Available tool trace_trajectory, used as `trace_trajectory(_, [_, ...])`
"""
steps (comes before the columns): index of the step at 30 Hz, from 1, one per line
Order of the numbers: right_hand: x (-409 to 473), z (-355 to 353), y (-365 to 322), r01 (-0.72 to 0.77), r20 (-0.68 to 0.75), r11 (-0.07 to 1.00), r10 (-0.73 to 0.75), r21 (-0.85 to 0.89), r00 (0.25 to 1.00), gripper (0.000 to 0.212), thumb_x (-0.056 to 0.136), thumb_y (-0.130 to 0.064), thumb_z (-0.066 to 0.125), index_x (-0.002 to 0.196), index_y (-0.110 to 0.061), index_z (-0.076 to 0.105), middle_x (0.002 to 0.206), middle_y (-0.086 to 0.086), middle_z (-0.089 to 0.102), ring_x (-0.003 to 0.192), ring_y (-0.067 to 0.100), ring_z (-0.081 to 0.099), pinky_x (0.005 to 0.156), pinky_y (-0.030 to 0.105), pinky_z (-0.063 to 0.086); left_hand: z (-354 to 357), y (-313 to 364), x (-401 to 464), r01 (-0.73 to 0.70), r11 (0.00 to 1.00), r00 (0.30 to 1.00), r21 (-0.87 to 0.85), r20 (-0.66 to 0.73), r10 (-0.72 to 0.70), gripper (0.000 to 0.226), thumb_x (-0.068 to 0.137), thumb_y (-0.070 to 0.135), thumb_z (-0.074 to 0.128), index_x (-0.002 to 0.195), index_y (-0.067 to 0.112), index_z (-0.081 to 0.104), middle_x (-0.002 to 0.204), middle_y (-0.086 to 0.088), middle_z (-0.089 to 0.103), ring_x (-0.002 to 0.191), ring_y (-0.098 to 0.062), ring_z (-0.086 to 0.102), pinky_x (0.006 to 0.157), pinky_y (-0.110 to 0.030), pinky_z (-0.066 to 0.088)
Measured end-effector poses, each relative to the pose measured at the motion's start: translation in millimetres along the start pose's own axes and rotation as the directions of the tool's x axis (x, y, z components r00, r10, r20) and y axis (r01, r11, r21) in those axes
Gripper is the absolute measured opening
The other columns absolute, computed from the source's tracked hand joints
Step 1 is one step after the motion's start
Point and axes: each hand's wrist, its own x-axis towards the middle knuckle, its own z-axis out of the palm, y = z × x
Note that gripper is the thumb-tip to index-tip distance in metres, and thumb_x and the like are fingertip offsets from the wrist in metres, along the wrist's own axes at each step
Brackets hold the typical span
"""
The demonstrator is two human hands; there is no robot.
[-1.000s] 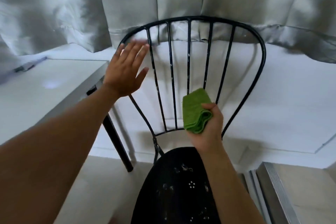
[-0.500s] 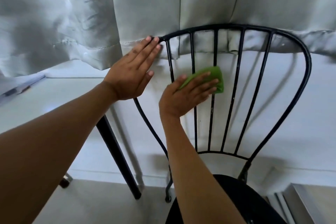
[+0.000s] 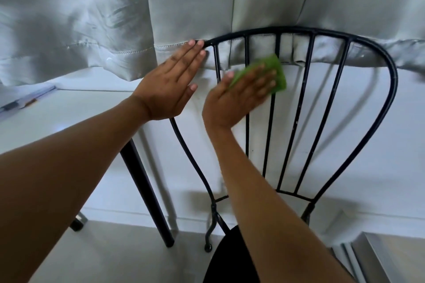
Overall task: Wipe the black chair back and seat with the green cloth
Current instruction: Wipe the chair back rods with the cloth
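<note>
Against the thin black chair back (image 3: pixel 247 140), right hand (image 3: pixel 239 99) presses green cloth (image 3: pixel 276 69).

The chair back (image 3: pixel 299 108) is thin black metal rod, slightly glossy. The green cloth (image 3: pixel 277 71) looks soft and fuzzy. The curtain (image 3: pixel 92 18) is shiny, satin-like fabric.

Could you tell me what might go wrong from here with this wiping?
The green cloth is only pressed flat by the right hand against the thin bars of the chair back, so it could slip through a gap. The left hand lies flat against its edge without gripping, so the chair may shift. The curtain bunches against its top and could snag.
</note>
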Motion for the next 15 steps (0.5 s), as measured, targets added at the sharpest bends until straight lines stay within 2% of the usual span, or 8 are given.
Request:
trace_trajectory(3, [12,-4,5,0.304,0.123,0.952,-0.298,-0.039,0.947,0.059,0.098,-0.039,0.023,0.142,-0.001,0.035,0.149,0.023,0.034,0.140,0.036,0.025,0.116,0.045,0.013,-1,-1,0,-0.002,1.000,1.000,0.007,-0.006,0.002,0.055,0.098,0.016,0.033,0.144,-0.013,0.022,0.153,-0.029,0.021,0.145,-0.038,0.017,0.120,-0.044,0.018])
trace_trajectory(6, [-12,-25,61,0.516,0.303,0.856,-0.489,-0.010,0.818,0.058,0.099,-0.041,0.018,0.148,-0.011,0.019,0.154,0.017,0.027,0.146,0.028,0.011,0.118,0.046,0.010,0,0,0,0.003,1.000,1.000,0.009,-0.010,-0.003,0.055,0.098,0.014,0.035,0.143,-0.013,0.023,0.153,-0.029,0.023,0.145,-0.039,0.017,0.119,-0.045,0.020])
trace_trajectory(8, [-35,-43,106,0.638,0.402,0.770,-0.576,-0.026,0.712,0.058,0.100,-0.042,0.020,0.151,-0.020,0.003,0.159,0.009,0.009,0.148,0.022,-0.003,0.119,0.044,0.005,1,1,1,0.003,1.000,1.000,0.009,-0.014,-0.003,0.054,0.097,0.013,0.036,0.143,-0.013,0.024,0.152,-0.029,0.023,0.145,-0.039,0.017,0.119,-0.046,0.021])
trace_trajectory(10, [-54,-54,137,0.745,0.457,0.665,-0.651,-0.042,0.606,0.060,0.100,-0.042,0.020,0.150,-0.022,-0.005,0.160,0.001,-0.011,0.147,0.019,-0.008,0.120,0.041,0.000,1,1,1,0.001,1.000,1.000,0.013,-0.016,-0.001,0.054,0.097,0.013,0.036,0.143,-0.014,0.024,0.152,-0.029,0.023,0.145,-0.039,0.017,0.119,-0.047,0.021])
trace_trajectory(11, [-59,-55,143,0.771,0.469,0.636,-0.667,-0.046,0.578,0.060,0.100,-0.042,0.020,0.150,-0.022,-0.006,0.160,0.000,-0.014,0.147,0.018,-0.008,0.120,0.040,-0.001,1,1,0,0.002,1.000,1.000,0.020,-0.015,-0.002,0.054,0.097,0.013,0.036,0.143,-0.013,0.024,0.152,-0.029,0.023,0.145,-0.039,0.017,0.119,-0.046,0.021])
trace_trajectory(13, [-55,-50,131,0.761,0.470,0.648,-0.660,-0.037,0.586,0.060,0.100,-0.042,0.020,0.150,-0.023,-0.006,0.161,0.004,-0.003,0.147,0.018,-0.007,0.120,0.039,-0.001,1,1,0,0.005,0.999,1.000,0.033,-0.014,-0.004,0.054,0.097,0.013,0.036,0.143,-0.013,0.024,0.153,-0.028,0.023,0.145,-0.039,0.017,0.119,-0.045,0.020])
trace_trajectory(15, [-36,-40,98,0.721,0.454,0.692,-0.636,-0.020,0.624,0.059,0.100,-0.040,0.023,0.152,-0.021,0.004,0.156,0.012,0.020,0.148,0.021,0.001,0.118,0.039,0.003,0,2,1,0.001,0.999,1.000,0.032,-0.018,-0.001,0.054,0.097,0.013,0.037,0.143,-0.013,0.025,0.152,-0.029,0.024,0.145,-0.038,0.018,0.119,-0.045,0.021])
